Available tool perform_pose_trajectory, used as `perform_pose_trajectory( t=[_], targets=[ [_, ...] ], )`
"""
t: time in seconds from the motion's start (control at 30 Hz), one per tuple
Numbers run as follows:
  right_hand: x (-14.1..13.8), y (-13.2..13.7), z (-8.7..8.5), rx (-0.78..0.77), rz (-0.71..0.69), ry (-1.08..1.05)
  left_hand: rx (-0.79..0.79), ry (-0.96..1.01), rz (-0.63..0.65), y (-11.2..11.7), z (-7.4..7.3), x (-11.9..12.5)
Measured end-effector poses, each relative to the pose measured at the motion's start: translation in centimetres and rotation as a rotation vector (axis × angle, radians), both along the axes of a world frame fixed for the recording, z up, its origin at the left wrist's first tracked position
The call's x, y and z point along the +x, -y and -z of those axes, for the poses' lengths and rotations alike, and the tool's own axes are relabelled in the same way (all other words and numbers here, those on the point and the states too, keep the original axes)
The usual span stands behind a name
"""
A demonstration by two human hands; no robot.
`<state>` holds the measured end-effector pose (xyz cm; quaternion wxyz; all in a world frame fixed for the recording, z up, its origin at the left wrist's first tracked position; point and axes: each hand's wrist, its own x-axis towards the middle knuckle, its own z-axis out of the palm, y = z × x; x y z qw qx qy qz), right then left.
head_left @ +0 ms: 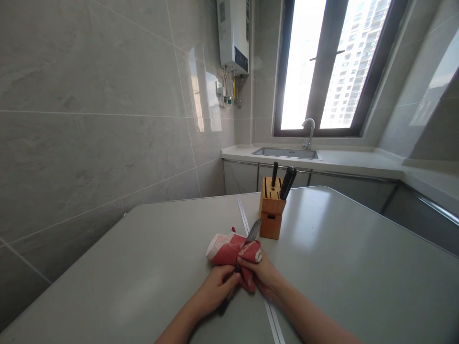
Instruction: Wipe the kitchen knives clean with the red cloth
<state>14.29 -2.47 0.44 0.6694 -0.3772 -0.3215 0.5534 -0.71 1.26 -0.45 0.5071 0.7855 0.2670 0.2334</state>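
My left hand (217, 285) is closed round the dark handle of a knife (253, 231), whose blade points up and away toward the knife block. My right hand (261, 272) pinches a red and white cloth (229, 251) folded round the lower part of the blade. Both hands rest low over the grey table (143, 267), close to its middle seam. A wooden knife block (271, 210) stands just beyond the blade tip, with three black-handled knives (287, 181) standing in its slots.
A tiled wall runs along the left. Beyond the table a counter holds a steel sink (285, 153) with a tap (309, 130) under a window. A white water heater (234, 33) hangs on the wall above.
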Motion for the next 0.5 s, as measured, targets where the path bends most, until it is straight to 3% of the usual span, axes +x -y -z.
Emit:
perform_pose_trajectory(
  t=[0.23,0.37,0.5],
  targets=[
    [0.31,0.0,-0.27,0.004,-0.157,-0.043,0.025,0.007,-0.052,-0.11,0.1,0.02],
    [0.4,-0.05,-0.08,0.02,-0.158,-0.008,-0.027,0.037,-0.09,-0.31,0.32,-0.06],
    [0.48,0.14,-0.23,0.04,-0.071,0.077,0.004,0.018,-0.074,-0.12,0.18,-0.1]
  ],
)
